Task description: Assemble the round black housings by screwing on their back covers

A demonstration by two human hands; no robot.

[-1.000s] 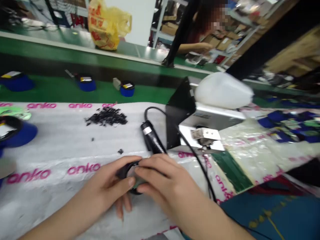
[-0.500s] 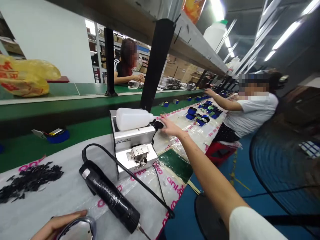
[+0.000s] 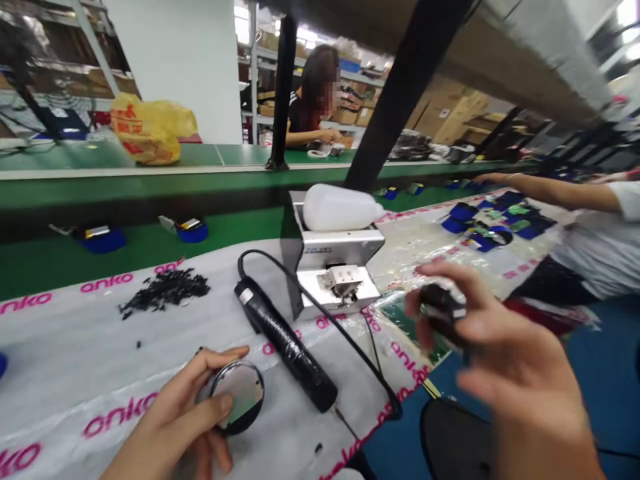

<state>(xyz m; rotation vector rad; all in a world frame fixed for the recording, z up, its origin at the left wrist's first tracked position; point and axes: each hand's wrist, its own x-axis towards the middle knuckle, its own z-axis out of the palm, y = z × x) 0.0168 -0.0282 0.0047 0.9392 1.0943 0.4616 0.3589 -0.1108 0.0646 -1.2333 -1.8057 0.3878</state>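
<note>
My left hand (image 3: 185, 410) grips a round, shiny disc-shaped part (image 3: 244, 395) with a dark rim, thumb on its face, over the covered bench. On the right, my right hand (image 3: 520, 353) is raised and smeared by motion. Its fingers are closed round a small black object (image 3: 443, 308), too blurred to name. Between the hands lies a black electric screwdriver (image 3: 285, 343) with a cord and a thin bit. Behind it stands a silver metal machine (image 3: 340, 248) with a small bracket on its front. A white plastic bottle (image 3: 340, 208) lies sideways on top.
A pile of small black pieces (image 3: 167, 290) lies on the printed sheet (image 3: 120, 360). Blue parts (image 3: 193, 232) rest on the green strip behind. A dark post (image 3: 395, 100) rises behind the machine. One co-worker (image 3: 317, 100) sits opposite; another's arm (image 3: 560, 192) reaches in from the right.
My right hand has drawn back from beside the machine toward me, now with a small black object. My left hand and the disc show more fully, and the view has turned right to left.
</note>
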